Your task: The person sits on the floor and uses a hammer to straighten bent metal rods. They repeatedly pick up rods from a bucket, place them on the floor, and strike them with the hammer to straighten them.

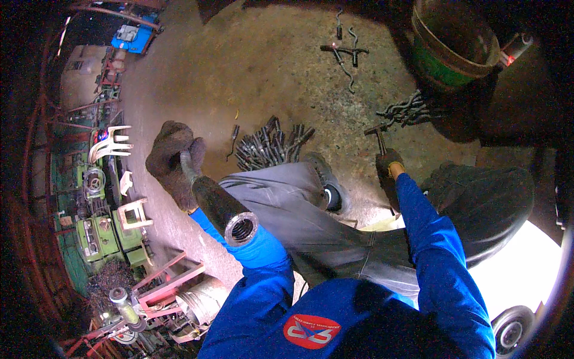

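Observation:
My left hand [169, 163], in a dark work glove, is closed around the thin bent end of a threaded metal socket with a rod tail [216, 200]. Its thick dark barrel points back toward me, and the threaded hole shows in the bright end face. Off to the right, my gloved right hand [388, 161] grips a hammer [376, 129] with its head pointing away from me. Between and beyond my knees lies a pile of similar metal sockets [272, 143]. More wavy-tailed pieces [409, 110] are heaped just past the hammer.
A green bucket [445, 69] stands at the far right. T-shaped and wavy metal pieces [345, 51] lie on the far floor. Along the left are a white plastic chair [110, 145], a small stool [135, 214], green machinery [98, 236] and a red metal frame [170, 281]. A wheel [511, 332] shows lower right.

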Available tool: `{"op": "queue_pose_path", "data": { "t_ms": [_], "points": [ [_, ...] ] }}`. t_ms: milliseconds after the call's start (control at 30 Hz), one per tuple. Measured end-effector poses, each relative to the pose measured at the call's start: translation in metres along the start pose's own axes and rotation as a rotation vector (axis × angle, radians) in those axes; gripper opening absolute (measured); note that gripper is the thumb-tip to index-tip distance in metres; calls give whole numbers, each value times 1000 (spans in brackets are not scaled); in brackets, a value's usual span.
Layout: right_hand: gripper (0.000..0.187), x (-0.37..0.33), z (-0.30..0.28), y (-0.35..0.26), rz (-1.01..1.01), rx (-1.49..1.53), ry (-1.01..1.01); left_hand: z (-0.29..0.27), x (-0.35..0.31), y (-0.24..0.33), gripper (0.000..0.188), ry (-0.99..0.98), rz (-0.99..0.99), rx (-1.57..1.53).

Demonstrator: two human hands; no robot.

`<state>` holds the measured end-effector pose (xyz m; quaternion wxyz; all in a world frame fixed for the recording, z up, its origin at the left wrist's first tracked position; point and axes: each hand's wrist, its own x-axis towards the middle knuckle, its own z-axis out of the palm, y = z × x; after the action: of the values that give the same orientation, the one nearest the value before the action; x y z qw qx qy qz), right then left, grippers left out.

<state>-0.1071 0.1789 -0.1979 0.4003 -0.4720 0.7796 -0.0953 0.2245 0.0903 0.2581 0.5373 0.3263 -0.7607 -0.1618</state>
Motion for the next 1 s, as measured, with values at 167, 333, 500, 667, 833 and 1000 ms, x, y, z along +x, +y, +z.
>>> {"op": "queue_pose_path", "data": {
  "t_ms": [167,333,500,667,833,1000],
  "points": [
    [46,1,2,-1,19,30,-67,-4,-1,2,33,-7,8,12],
    [49,11,5,4,65,-4,-71,-2,-1,-1,34,4,17,0],
    [48,7,2,3,16,23,-86,3,0,0,34,4,31,-29],
    [43,-5,-5,-4,-40,78,-20,-2,-1,7,36,-14,-14,120],
    [42,0,0,-8,17,40,-62,-6,-9,0,35,93,29,239],
    [43,18,15,22,-33,36,-8,-12,-14,-12,33,70,-111,108]
  ]
}}
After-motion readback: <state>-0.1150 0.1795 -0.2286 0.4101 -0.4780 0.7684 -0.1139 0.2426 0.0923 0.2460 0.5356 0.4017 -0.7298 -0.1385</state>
